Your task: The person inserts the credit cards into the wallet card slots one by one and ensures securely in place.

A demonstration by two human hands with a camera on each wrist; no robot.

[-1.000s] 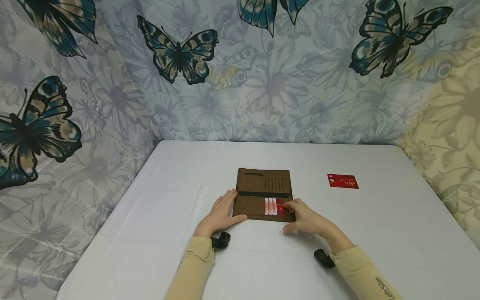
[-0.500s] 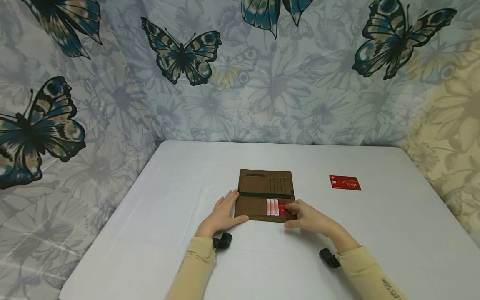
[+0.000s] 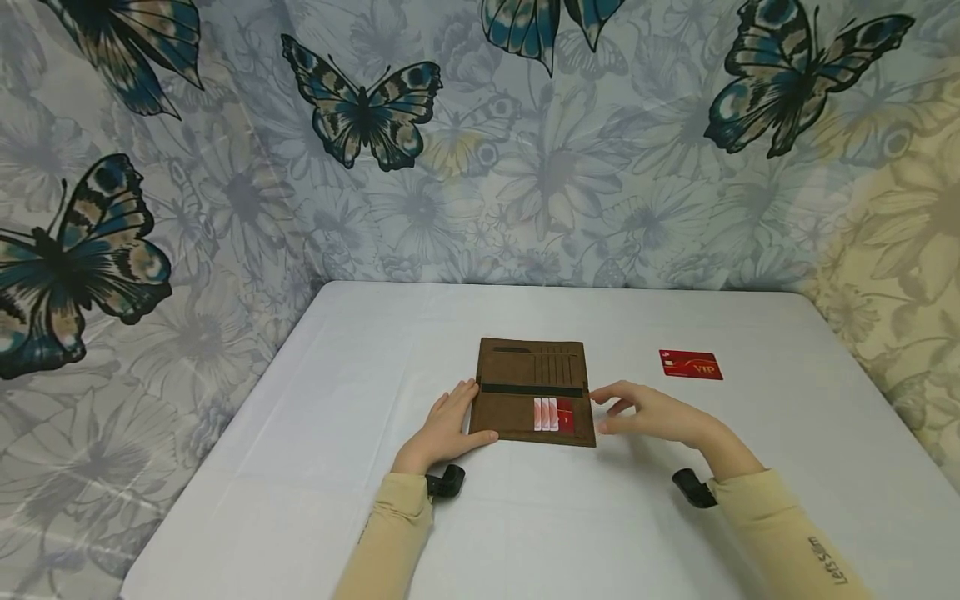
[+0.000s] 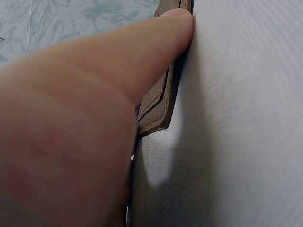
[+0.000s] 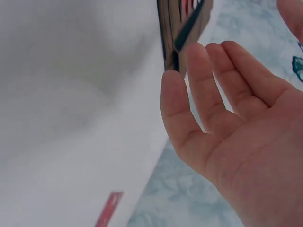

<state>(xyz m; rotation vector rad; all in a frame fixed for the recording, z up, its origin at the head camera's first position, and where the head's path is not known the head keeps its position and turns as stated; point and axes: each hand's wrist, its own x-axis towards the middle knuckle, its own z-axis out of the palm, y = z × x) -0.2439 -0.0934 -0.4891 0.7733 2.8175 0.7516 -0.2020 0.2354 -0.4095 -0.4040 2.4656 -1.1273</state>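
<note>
A brown wallet lies unfolded on the white table, with a dark band across its middle. Several overlapping red and pale cards show in its near half, at the right. My left hand rests at the wallet's left side, fingers extended; in the left wrist view the thumb touches the wallet's edge. Just right of the wallet hovers my right hand, its fingers loosely bent and holding nothing. The right wrist view shows its fingertips close to the wallet's side. Farther back right lies a red VIP card.
The white-covered table reaches back to a wall draped in butterfly and flower fabric. Black wrist cameras sit at both wrists, beside the pale yellow sleeves.
My right hand has come away from the cards in the wallet and moved right, just past its right edge. My left hand keeps its place at the wallet.
</note>
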